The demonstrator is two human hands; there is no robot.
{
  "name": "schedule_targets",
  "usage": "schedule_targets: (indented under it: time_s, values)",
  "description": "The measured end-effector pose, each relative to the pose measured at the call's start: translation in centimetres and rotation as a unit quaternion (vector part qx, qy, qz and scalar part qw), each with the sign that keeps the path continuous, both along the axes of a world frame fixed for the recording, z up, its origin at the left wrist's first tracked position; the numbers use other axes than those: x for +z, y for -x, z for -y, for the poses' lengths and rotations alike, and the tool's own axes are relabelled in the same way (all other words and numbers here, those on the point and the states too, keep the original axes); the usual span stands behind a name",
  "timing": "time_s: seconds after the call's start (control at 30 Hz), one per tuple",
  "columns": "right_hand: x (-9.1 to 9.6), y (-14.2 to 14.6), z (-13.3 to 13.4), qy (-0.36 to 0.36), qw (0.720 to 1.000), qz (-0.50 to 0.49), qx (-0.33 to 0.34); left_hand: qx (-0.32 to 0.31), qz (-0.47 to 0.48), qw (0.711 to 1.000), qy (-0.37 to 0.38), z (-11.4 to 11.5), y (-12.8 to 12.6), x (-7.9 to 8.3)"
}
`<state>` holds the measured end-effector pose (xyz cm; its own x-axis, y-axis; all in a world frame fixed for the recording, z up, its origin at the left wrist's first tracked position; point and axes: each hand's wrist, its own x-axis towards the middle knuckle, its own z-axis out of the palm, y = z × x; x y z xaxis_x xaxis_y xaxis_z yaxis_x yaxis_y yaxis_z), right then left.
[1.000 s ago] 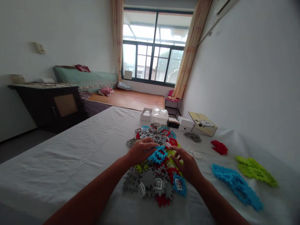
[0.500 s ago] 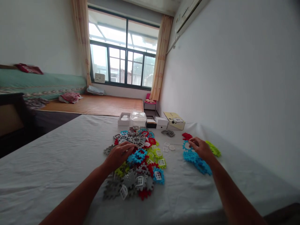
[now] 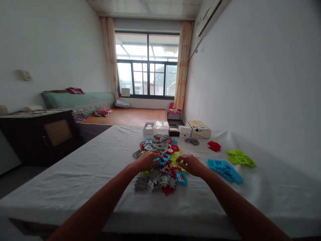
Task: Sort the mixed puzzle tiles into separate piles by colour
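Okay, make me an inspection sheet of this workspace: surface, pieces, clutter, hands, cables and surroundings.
Surface: creased white cloth.
Pieces: mixed-colour pile of notched, plastic-looking pieces; to its right, blue cluster, yellow-green cluster, red cluster, grey cluster, white lattice pieces.
Clutter: beyond the pile, open white box, clear plastic container, open black box, small white box, yellow cartoon-printed box.
Hands: left hand at a blue notched piece, grip unclear; right hand over the pile's right side, no piece visible in it.
Cables: pale pipe or cable below the white air conditioner; cannot tell which.
Surroundings: dark-framed window, peach curtains, pink chair, dark wooden cabinet.
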<state>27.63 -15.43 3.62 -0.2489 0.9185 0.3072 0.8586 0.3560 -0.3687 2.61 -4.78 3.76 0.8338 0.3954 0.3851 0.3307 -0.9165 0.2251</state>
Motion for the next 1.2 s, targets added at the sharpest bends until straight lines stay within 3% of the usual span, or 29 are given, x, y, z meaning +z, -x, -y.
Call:
schedule_targets:
  time_s: [0.1, 0.23, 0.4, 0.57, 0.73, 0.9, 1.03, 1.2]
  values:
    - [-0.2, 0.7, -0.4, 0.016, 1.000, 0.003, -0.004, 0.011, -0.011, 1.000, -0.018, 1.4, 0.3, 0.2]
    - [-0.6, 0.1, 1.7, 0.038, 0.999, -0.020, -0.010, 0.033, -0.021, 0.997, -0.065, 2.2, -0.4, -0.5]
    - [-2.1, 0.0, 5.3, 0.016, 0.999, 0.012, -0.044, 0.040, -0.050, 0.996, -0.065, 1.0, -1.7, -1.0]
    - [-3.0, 0.4, 6.2, -0.018, 0.998, 0.007, -0.062, 0.051, -0.069, 0.995, -0.045, 0.2, -2.4, -0.4]
    - [-4.5, -0.3, 5.5, -0.108, 0.981, -0.111, -0.113, 0.081, -0.068, 0.994, -0.010, 0.8, -2.2, -0.4]
    - [-5.7, -1.6, 4.4, -0.114, 0.934, -0.296, -0.164, 0.108, 0.020, 0.994, 0.003, 0.6, -1.9, -1.3]
    - [-4.8, -4.9, 4.8, -0.128, 0.899, -0.372, -0.192, 0.145, 0.083, 0.986, -0.010, -0.1, -1.3, -1.7]
    - [-3.6, -13.8, 6.4, -0.178, 0.865, -0.316, -0.348, 0.145, 0.117, 0.982, -0.007, -0.8, -0.3, -1.5]
